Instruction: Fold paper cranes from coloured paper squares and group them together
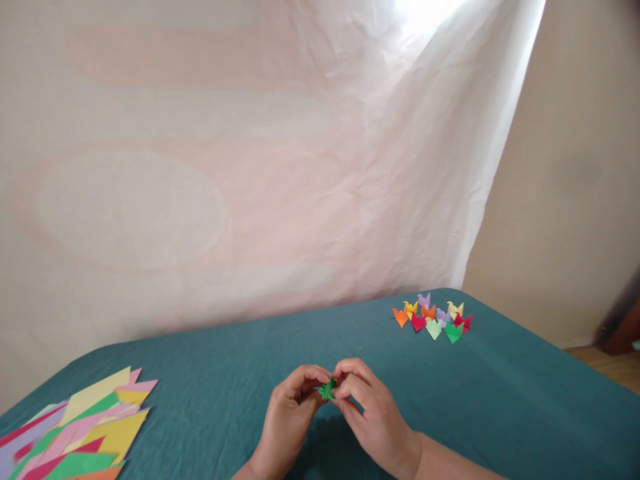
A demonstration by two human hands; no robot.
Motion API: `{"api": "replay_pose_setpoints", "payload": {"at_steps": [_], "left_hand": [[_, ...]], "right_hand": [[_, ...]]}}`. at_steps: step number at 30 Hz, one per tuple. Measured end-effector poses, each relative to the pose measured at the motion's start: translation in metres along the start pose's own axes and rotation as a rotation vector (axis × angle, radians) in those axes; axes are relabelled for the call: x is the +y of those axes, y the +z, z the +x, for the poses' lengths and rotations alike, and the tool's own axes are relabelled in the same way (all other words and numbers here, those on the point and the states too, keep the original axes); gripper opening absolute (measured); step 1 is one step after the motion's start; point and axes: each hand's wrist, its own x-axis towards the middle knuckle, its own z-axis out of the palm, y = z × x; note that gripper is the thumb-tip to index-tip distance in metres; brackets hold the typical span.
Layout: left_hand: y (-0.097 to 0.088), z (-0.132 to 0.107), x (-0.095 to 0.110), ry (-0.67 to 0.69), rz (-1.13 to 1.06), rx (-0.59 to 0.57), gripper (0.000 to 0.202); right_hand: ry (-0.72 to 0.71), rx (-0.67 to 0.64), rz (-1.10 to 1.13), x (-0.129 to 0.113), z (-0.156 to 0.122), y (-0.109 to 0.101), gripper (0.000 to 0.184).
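A small folded green paper piece (327,389) is held up between both hands, just above the table near its front middle. My left hand (290,413) pinches its left side between thumb and fingers. From the right, the fingertips of my right hand (370,413) are closed on its other side. The fingers cover part of the paper, so its full shape is hidden; pointed folds show between them.
Several folded paper birds, among them a green one (454,332) and an orange one (401,317), stand at the table's far right. A pile of coloured paper sheets (117,433) lies at the left. Behind the teal-covered table (210,373) hangs a pale cloth (300,200).
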Motion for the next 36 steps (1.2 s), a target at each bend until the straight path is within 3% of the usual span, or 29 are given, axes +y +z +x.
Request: {"api": "replay_pose_setpoints", "payload": {"at_steps": [13,24,36], "left_hand": [[-0.001,0.001,0.001,0.025,0.075,-0.019,0.01],[-0.005,0.003,0.006,-0.044,0.066,-0.13,0.012],[-0.016,0.009,0.001,-0.067,-0.082,-0.29,0.012]], "right_hand": [[0.009,0.007,-0.012,-0.004,0.005,-0.006,0.013],[0.049,-0.042,0.051,-0.007,0.003,-0.007,0.014],[0.191,-0.061,0.245,-0.011,0.009,-0.006,0.015]]}}
